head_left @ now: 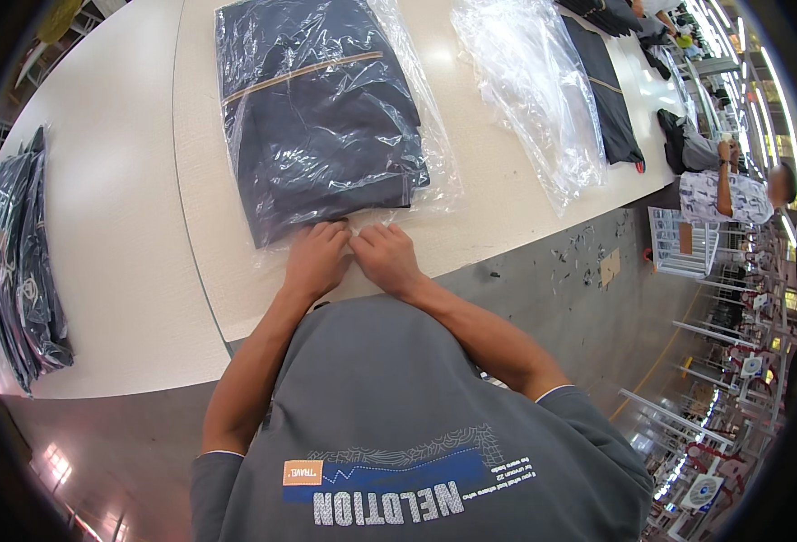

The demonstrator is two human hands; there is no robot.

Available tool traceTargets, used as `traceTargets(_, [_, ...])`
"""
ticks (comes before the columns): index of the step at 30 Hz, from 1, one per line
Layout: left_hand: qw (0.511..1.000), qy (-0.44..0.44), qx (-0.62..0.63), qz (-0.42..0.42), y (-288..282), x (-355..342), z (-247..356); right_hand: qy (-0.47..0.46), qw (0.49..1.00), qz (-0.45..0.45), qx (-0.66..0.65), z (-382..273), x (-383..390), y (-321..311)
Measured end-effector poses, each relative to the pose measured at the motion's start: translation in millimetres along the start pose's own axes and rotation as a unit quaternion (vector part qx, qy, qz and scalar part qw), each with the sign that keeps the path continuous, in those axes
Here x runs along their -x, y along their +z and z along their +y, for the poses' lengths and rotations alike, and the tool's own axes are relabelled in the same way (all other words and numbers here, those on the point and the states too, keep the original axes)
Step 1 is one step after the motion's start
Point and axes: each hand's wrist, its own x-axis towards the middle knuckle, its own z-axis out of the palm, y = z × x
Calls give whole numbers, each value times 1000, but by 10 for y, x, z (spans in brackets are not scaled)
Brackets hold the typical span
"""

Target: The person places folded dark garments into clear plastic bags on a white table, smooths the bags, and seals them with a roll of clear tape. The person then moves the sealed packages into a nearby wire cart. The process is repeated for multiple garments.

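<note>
A folded dark navy garment [326, 135] with a tan stripe lies inside a clear plastic bag [439, 172] on the pale table. At the bag's near edge, my left hand [319, 257] has its fingers curled down on the plastic. My right hand [385, 257] is right beside it, its fingers closed on the same edge. The two hands nearly touch at the thumbs. Both hands' fingertips are partly hidden, though the bag's edge runs under them.
Bagged dark garments [23, 262] are stacked at the table's left end. To the right lie loose clear plastic bags [543, 99] and another folded dark garment [604, 90]. A person in a patterned shirt [723, 194] is at the far right, near a white rack [681, 239]. Scraps litter the floor.
</note>
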Motion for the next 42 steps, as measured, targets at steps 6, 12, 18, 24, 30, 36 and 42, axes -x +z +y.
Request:
traceTargets(6, [998, 7, -2, 67, 126, 95, -89, 63, 992, 81, -67, 79, 24, -176])
traceTargets(12, [993, 25, 5, 114, 134, 70, -46, 66, 998, -7, 7, 496, 37, -199])
traceTargets(18, [995, -24, -2, 94, 140, 80, -29, 32, 999, -15, 14, 583, 268, -247])
traceTargets(24, [995, -39, -2, 89, 169, 103, -36, 122, 988, 59, -70, 452, 412, -365])
traceTargets(30, [994, -11, -11, 104, 153, 112, -33, 136, 989, 47, 43, 781, 343, -490])
traceTargets(36, [995, -15, 1, 100, 143, 119, 2, 120, 987, 38, 98, 1015, 427, -467])
traceTargets(42, [996, -45, -8, 79, 161, 131, 10, 144, 983, 58, 97, 1192, 756, -615])
